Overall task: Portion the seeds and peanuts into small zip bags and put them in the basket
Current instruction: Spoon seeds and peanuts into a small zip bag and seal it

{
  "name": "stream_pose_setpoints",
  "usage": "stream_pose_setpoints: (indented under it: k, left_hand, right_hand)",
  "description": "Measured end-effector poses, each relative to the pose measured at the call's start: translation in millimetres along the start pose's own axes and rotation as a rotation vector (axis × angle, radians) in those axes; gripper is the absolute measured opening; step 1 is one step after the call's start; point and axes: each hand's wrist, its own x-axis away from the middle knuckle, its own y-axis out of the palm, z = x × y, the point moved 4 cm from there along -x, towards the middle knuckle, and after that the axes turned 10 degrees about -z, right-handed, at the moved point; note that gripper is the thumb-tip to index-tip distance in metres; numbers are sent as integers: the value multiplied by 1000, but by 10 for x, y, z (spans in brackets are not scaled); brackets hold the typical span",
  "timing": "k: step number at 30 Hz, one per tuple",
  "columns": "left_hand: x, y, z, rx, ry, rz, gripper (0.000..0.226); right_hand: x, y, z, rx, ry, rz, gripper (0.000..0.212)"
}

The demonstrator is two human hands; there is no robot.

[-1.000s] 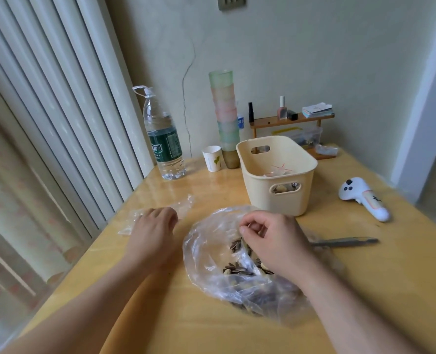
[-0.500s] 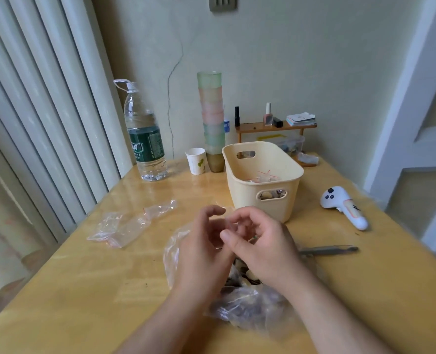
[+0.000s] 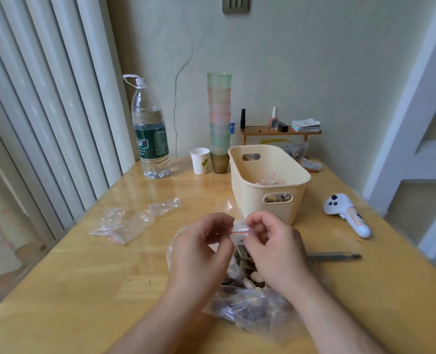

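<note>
Tabletop (image 3: 89, 297) of pale wood fills the lower view, pushed up against a cream wall with white slatted panels on the left. Water bottle (image 3: 149, 134), tall with a green label, stands at the far left corner, and beside it rises a stack of pastel cups (image 3: 219, 118) with 1 small paper cup (image 3: 199, 160) just in front. Cream basket (image 3: 268, 180) sits right of centre, near the far edge, with a few filled bags showing inside and through its handle slot. Under and between the forearms lies the big clear bag of seeds and peanuts (image 3: 247, 297), its mouth gaping toward the hands. A loose heap of empty zip bags (image 3: 132, 221) rests well to the left of the hands. Right of the basket lies a white controller (image 3: 347, 214), and nearer the right wrist a slim grey metal tool (image 3: 334, 256) lies flat. Raised just above the big bag and just in front of the basket, 1 small zip bag (image 3: 239, 229) with a red strip is stretched between the 2 hands. Left hand (image 3: 201, 249) pinches its left end with curled fingers, knuckles up. Right hand (image 3: 275, 246) pinches the right end the same way, fingertips turned toward the left hand
</note>
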Motion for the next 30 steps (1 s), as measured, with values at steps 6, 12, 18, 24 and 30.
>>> stream_pose_setpoints:
  k: [6,12,18,24,30]
  left_hand:
    - [137,76,221,104,162,-315,24]
    - [-29,-1,17,-490,62,-384,39]
    - [-211,-161,-158,-561,-60,-281,63]
    - [-150,-225,-41,-348,81,-99,55]
    - [-59,-2,150,-450,518,-266,45]
  right_hand:
    - [-78,-86,77,-474,135,112,35]
    - [-99,-237,161,-754,304,197,51]
    - [-106,-193,147,-615,256,170,37]
    - [-77,-190,52,-427,99,141,44]
    - [-32,-60,-90,-319,27,-77,46]
